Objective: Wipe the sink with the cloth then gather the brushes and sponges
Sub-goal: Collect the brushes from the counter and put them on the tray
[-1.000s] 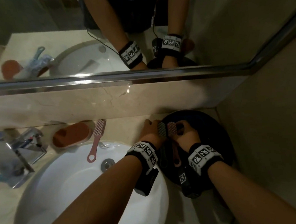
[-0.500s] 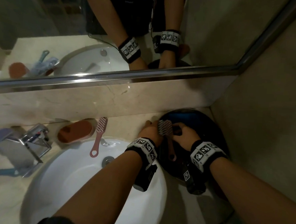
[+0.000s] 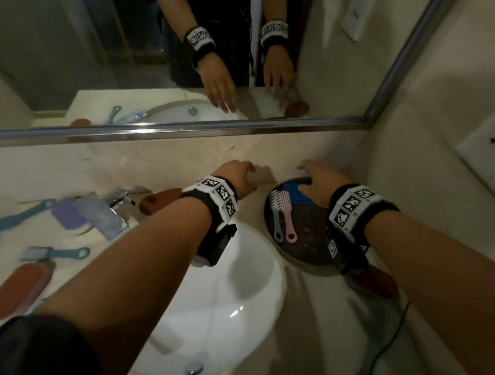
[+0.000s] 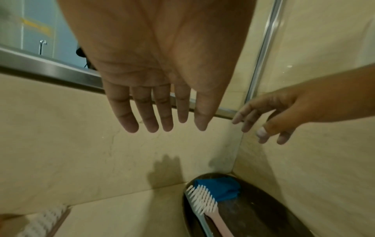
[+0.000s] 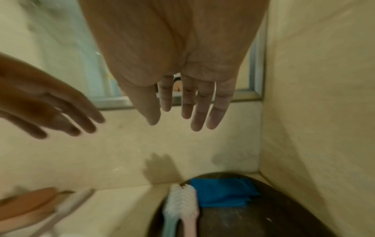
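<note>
A dark round tray (image 3: 303,248) sits in the counter's back right corner. In it lie a teal brush (image 3: 276,218) and a pink brush (image 3: 288,219) side by side, bristles toward a folded blue cloth (image 3: 292,191). My left hand (image 3: 241,172) hovers left of the tray near the back wall, fingers straight and empty (image 4: 162,118). Over the tray's far edge my right hand (image 3: 316,177) is spread, also empty (image 5: 182,115). The wrist views show the cloth (image 5: 223,192) and both brushes (image 4: 211,213) below the hands. The white sink (image 3: 248,289) is beneath my left forearm.
A chrome faucet (image 3: 108,210) stands left of the sink, with a brown sponge (image 3: 158,200) behind it. Blue-handled brushes (image 3: 12,219) (image 3: 56,253) and another brown sponge (image 3: 17,289) lie on the left counter. A further brown sponge (image 3: 379,282) lies right of the tray. Walls and mirror close the corner.
Both hands held the two brushes over the tray; they have let go. The brushes now lie in the tray and the hands have lifted and spread apart.
</note>
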A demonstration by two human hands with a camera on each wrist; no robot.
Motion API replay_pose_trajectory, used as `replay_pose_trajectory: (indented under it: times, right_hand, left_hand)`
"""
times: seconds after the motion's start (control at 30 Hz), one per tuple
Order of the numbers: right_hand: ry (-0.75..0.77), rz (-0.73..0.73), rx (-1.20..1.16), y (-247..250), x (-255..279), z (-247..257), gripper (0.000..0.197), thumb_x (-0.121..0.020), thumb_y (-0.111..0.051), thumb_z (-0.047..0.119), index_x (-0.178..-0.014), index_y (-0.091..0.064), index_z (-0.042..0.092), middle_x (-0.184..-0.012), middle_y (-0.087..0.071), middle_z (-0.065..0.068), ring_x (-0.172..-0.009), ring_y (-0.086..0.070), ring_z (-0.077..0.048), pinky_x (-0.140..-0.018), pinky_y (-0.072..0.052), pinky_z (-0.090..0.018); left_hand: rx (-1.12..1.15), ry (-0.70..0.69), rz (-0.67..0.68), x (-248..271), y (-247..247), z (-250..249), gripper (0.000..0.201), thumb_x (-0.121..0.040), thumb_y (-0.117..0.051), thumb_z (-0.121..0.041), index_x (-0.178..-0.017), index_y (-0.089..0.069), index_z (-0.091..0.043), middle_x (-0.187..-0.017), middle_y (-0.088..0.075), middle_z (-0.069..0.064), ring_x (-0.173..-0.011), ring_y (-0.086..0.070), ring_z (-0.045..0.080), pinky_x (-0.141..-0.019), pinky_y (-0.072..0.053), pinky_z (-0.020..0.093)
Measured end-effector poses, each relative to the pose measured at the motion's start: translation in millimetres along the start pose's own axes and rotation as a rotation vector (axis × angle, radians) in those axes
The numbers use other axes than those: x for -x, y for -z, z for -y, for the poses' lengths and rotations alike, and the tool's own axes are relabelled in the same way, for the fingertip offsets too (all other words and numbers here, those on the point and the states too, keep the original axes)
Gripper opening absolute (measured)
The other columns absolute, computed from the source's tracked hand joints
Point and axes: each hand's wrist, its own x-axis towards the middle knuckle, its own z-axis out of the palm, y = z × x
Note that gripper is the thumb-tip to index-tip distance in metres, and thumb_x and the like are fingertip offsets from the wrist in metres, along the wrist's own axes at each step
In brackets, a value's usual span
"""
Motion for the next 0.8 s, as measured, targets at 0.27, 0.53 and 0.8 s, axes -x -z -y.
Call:
replay_pose_trajectory:
  times: [0.27,0.53,0.8]
  right_hand:
    - [0.088,0.030,0.062,-20,65,26,0.046,-0.086,-0.056,0.028,-0.129,-0.042,0.029,-0.127,-0.037,-0.008,-0.110,-0.052,-0.036,-0.098,-0.044,-0.040]
    - [0.185,0.031,0.100,-64,130,54,0.054,-0.085,-0.061,0.026,-0.135,-0.040,0.022,-0.138,-0.034,-0.015,-0.120,-0.045,-0.034,-0.100,-0.043,-0.036]
    - [0.340,0.058,0.122,-96,175,132,0.055,-0.087,-0.060,0.027,-0.137,-0.039,0.023,-0.139,-0.034,-0.015,-0.116,-0.050,-0.033,-0.092,-0.040,-0.029]
  left_hand:
    - [-0.036,0.007,-0.082,89,-9,14,0.047,-0.089,-0.059,-0.027,-0.133,-0.048,-0.016,-0.132,-0.050,0.013,-0.122,-0.047,0.029,-0.102,-0.036,0.034]
    - [-0.013,0.199,-0.192,214,-19,58,0.042,-0.086,-0.063,-0.024,-0.126,-0.054,-0.017,-0.131,-0.054,0.004,-0.120,-0.052,0.025,-0.098,-0.041,0.031]
    - [-0.030,0.405,-0.229,325,-12,109,0.048,-0.089,-0.059,-0.026,-0.135,-0.047,-0.019,-0.139,-0.048,0.008,-0.125,-0.047,0.026,-0.101,-0.038,0.034]
